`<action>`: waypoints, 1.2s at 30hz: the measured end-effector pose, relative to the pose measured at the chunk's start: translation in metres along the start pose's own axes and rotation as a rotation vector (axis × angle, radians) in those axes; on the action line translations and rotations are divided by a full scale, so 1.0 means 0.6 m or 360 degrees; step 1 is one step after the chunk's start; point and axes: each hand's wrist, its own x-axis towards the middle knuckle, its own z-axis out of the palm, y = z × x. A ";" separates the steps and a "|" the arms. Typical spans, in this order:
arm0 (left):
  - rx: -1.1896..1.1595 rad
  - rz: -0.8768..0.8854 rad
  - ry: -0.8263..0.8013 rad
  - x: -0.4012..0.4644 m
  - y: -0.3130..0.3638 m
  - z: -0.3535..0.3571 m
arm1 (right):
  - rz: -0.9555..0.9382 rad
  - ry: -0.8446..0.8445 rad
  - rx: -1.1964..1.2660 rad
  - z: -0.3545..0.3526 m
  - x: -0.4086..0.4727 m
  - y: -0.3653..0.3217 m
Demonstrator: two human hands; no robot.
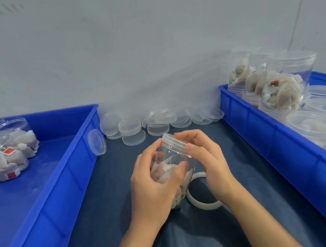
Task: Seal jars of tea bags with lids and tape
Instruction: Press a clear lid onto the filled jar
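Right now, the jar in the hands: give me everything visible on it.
The jar is a clear plastic cylinder, tilted with its top away from the person, holding pale tea bags. A clear ribbed lid sits on its mouth. The left hand grips its body; the right hand holds the lid's rim. Its base is near the tape roll on the dark mat; whether they touch is unclear.

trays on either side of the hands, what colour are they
Both trays, left and right, are bright blue. The head view shows this clearly.
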 end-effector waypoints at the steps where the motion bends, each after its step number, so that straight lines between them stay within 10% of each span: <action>1: 0.0004 -0.0005 -0.0005 0.000 0.000 0.000 | -0.0010 -0.0006 0.0012 0.000 0.000 0.000; 12: -0.0434 -0.0206 -0.0169 0.009 0.013 -0.009 | -0.0054 -0.0079 0.0156 -0.004 0.003 0.005; 25: 0.0314 0.0179 0.0130 -0.001 0.000 -0.008 | -0.0054 -0.0049 -0.0177 0.007 -0.007 0.002; 36: -0.0106 -0.0115 0.0137 0.005 0.005 -0.005 | 0.0156 -0.0019 0.0093 -0.006 0.002 0.006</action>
